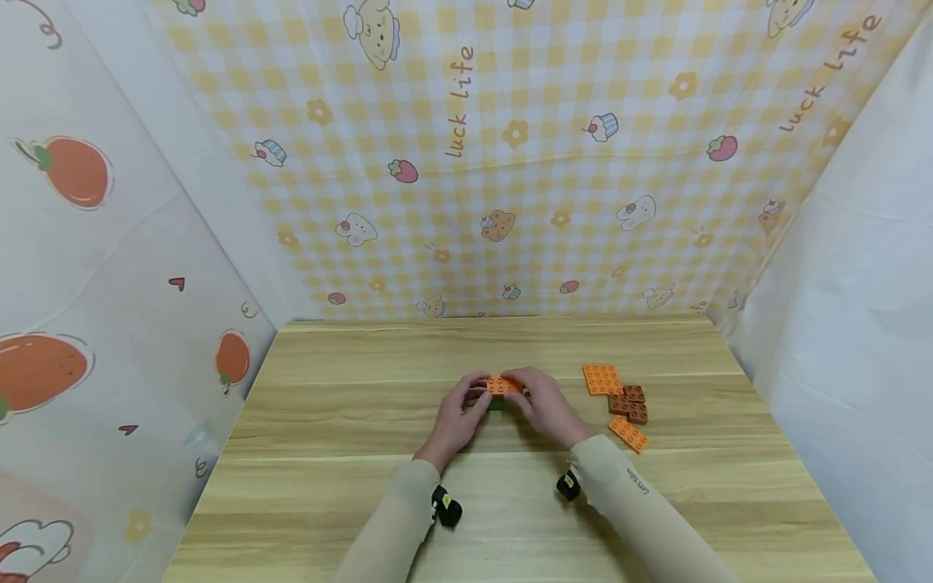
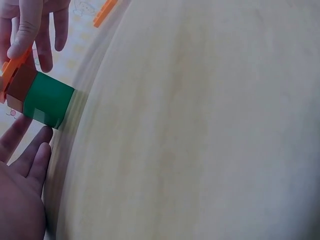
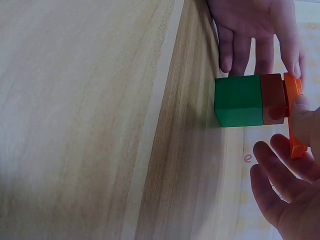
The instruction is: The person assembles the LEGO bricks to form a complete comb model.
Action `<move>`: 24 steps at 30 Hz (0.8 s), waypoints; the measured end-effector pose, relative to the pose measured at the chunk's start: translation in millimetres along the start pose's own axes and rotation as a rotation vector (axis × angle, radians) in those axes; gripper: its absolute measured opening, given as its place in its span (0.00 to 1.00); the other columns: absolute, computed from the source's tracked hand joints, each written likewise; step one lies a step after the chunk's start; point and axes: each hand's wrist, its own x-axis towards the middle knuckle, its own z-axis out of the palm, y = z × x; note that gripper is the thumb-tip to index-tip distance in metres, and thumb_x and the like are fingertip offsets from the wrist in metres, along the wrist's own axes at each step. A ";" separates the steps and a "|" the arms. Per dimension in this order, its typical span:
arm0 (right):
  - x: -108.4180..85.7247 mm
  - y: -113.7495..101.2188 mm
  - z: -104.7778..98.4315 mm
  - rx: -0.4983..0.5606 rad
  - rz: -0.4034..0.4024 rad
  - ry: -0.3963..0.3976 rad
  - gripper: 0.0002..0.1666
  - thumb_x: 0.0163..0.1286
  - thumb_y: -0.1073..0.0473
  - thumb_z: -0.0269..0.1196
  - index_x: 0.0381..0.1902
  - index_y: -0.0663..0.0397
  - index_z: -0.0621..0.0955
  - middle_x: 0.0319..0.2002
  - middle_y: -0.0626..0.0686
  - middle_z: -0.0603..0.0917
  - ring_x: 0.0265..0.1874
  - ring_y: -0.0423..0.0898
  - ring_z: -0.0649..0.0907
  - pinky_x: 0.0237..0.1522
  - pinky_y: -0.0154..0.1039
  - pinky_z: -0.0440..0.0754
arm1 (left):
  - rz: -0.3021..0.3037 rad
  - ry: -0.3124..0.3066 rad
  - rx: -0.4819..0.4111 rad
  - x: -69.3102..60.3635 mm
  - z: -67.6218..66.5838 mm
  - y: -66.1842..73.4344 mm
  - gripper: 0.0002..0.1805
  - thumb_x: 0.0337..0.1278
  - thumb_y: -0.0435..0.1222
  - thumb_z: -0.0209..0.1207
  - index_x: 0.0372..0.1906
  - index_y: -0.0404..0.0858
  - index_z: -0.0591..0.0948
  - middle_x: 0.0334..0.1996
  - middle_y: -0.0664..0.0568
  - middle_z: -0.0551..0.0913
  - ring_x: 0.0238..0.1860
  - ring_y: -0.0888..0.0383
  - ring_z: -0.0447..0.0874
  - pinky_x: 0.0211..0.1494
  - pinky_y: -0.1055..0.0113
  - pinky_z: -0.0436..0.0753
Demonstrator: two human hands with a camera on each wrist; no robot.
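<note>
A green toy building block [image 3: 239, 101] stands on the table with a brown brick [image 3: 272, 100] on top. Above the brown brick lies an orange studded plate [image 1: 503, 385], longer than the stack and overhanging it on the right. My left hand [image 1: 457, 417] holds the plate's left end, thumb at the near side and fingers behind. At the overhanging end, my right hand [image 1: 545, 407] pinches the plate between thumb and fingers. A thin dark gap shows between plate and brown brick in the right wrist view; whether they are fully joined I cannot tell.
To the right on the wooden table [image 1: 328, 421] lie a square orange plate [image 1: 602, 379], several brown bricks [image 1: 619, 405] and a narrow orange plate [image 1: 628, 435]. A yellow checked cloth [image 1: 466, 194] hangs behind the table, with white sheets [image 1: 853, 235] at both sides.
</note>
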 end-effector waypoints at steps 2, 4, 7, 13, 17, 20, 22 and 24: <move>0.1 -0.3 0.0 -0.001 0.003 0.000 0.19 0.76 0.61 0.67 0.62 0.59 0.83 0.53 0.58 0.86 0.50 0.52 0.85 0.52 0.51 0.84 | 0.005 0.012 -0.002 -0.1 0.8 2.1 0.21 0.79 0.37 0.58 0.69 0.37 0.76 0.61 0.46 0.82 0.61 0.47 0.83 0.61 0.53 0.83; 0.1 -0.6 -0.2 -0.001 0.006 0.000 0.19 0.76 0.61 0.67 0.62 0.60 0.83 0.53 0.58 0.86 0.50 0.52 0.85 0.52 0.51 0.85 | 0.008 0.028 -0.005 -0.6 1.9 5.8 0.20 0.78 0.35 0.58 0.69 0.36 0.77 0.61 0.43 0.82 0.60 0.44 0.84 0.60 0.50 0.83; 0.1 -1.5 -0.8 0.001 0.006 -0.001 0.19 0.76 0.61 0.67 0.62 0.60 0.83 0.53 0.58 0.86 0.50 0.52 0.85 0.52 0.51 0.85 | 0.004 0.037 -0.005 -1.9 2.4 16.3 0.20 0.78 0.32 0.57 0.68 0.32 0.77 0.60 0.39 0.82 0.60 0.41 0.83 0.60 0.48 0.83; 0.2 -2.6 -1.6 0.002 0.008 0.001 0.19 0.76 0.61 0.67 0.61 0.60 0.83 0.53 0.58 0.86 0.50 0.52 0.85 0.52 0.51 0.84 | -0.006 0.016 0.005 -2.5 -0.4 28.8 0.20 0.77 0.30 0.57 0.68 0.27 0.76 0.60 0.35 0.81 0.60 0.38 0.83 0.59 0.49 0.83; 0.7 -2.6 -1.5 -0.001 0.006 0.004 0.19 0.76 0.61 0.67 0.61 0.60 0.83 0.53 0.58 0.86 0.50 0.52 0.85 0.52 0.51 0.84 | -0.004 0.031 0.009 0.0 0.6 16.7 0.20 0.77 0.31 0.58 0.68 0.30 0.76 0.61 0.38 0.82 0.60 0.41 0.83 0.59 0.47 0.83; 1.1 -2.9 -1.6 -0.004 0.005 -0.001 0.19 0.76 0.61 0.67 0.61 0.59 0.83 0.53 0.58 0.86 0.50 0.52 0.85 0.52 0.51 0.84 | 0.008 0.028 -0.001 1.5 -0.1 8.4 0.21 0.77 0.33 0.59 0.68 0.33 0.77 0.61 0.42 0.82 0.59 0.44 0.84 0.59 0.47 0.83; 1.2 -3.3 -1.8 -0.004 0.009 -0.009 0.19 0.76 0.60 0.67 0.62 0.59 0.83 0.53 0.58 0.86 0.50 0.52 0.85 0.53 0.51 0.84 | 0.018 0.021 -0.008 1.8 -1.1 5.4 0.21 0.77 0.34 0.60 0.68 0.35 0.78 0.61 0.44 0.83 0.59 0.47 0.84 0.59 0.49 0.84; 1.2 -3.7 -2.3 -0.004 0.013 -0.016 0.19 0.76 0.60 0.66 0.62 0.59 0.83 0.53 0.57 0.86 0.51 0.51 0.85 0.53 0.50 0.84 | 0.025 0.013 -0.009 1.6 -2.0 4.1 0.21 0.77 0.36 0.60 0.69 0.36 0.78 0.60 0.46 0.83 0.59 0.48 0.85 0.59 0.52 0.84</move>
